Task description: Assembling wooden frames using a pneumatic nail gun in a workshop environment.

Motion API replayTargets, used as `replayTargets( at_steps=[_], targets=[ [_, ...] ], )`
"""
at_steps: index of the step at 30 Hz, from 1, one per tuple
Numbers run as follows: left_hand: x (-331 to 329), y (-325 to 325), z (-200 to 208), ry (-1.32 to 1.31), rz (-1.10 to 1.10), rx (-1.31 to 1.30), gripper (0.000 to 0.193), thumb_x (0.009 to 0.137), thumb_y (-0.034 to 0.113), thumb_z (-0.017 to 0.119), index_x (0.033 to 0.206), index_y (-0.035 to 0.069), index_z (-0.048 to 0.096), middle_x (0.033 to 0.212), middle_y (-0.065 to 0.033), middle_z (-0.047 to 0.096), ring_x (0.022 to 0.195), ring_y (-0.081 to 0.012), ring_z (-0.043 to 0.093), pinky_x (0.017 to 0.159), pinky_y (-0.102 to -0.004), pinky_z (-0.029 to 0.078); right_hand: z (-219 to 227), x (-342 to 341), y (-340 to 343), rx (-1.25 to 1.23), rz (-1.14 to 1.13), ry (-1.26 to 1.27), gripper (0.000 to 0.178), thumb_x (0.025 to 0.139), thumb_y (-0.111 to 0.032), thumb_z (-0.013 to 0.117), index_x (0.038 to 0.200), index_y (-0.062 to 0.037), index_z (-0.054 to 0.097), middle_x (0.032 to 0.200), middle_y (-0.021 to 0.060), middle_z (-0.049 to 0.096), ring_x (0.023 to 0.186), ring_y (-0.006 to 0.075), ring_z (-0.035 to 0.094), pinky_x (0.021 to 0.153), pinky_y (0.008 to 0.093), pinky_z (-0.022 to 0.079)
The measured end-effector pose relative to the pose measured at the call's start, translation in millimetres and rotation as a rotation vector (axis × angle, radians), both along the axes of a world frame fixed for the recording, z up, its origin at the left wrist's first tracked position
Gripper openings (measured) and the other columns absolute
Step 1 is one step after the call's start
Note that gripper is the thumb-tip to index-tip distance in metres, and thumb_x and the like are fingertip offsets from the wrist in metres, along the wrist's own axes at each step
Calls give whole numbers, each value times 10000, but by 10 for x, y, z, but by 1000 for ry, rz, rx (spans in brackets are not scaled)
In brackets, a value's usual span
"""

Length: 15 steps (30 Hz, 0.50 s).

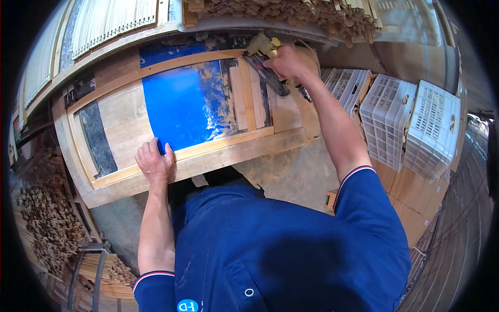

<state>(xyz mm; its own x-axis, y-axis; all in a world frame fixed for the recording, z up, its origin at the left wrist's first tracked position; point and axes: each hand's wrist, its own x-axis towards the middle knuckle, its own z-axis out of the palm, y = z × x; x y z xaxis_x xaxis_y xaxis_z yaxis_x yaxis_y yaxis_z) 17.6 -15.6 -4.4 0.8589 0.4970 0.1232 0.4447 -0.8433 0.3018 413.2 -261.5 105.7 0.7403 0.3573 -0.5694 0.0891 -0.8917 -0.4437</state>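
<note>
A rectangular frame of light wooden strips (223, 139) lies on a workbench (249, 152) in front of me. My left hand (155, 160) presses on its near strip, fingers spread and thumb apart, beside the blue panel (174, 104) inside the frame. My right hand (289, 63) is closed round the grip of a yellowish nail gun (264, 46) with a dark magazine. The nail gun is at the far right corner of the frame, its nose close to the far strip. Whether the nose touches the wood I cannot tell.
White plastic crates (385, 112) stand to the right, above brown cardboard boxes (416, 192). Beyond the bench, a shelf holds stacked wooden strips (114, 23) and a heap of thin wood pieces (291, 15). More wood bundles (49, 218) fill the lower left.
</note>
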Motion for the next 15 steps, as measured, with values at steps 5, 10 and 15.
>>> replayTargets(
  at_steps=[5,10,15],
  targets=[
    [17,-23,-15,-27,-15,18,342,805,309,728,1066,98,661,900,-105,575,873,-308,563,788,-447,430,125,-295,-250,138,89,-88,256,877,-213,743,964,23,697,696,139,676,601,228,650,568,389,484],
    [-15,15,-36,-15,3,39,345,824,341,710,1069,102,663,904,-100,579,875,-305,565,786,-444,430,367,-1171,-828,-84,522,-163,311,856,-196,713,1150,-96,696,930,191,719,902,401,687,760,463,546],
    [6,3,-50,-36,-6,40,349,830,358,706,1069,108,665,900,-96,580,875,-299,568,788,-444,430,323,-1664,-1223,-74,676,-142,389,796,-125,671,1184,-115,651,1001,170,720,913,393,685,773,484,553]
  ],
)
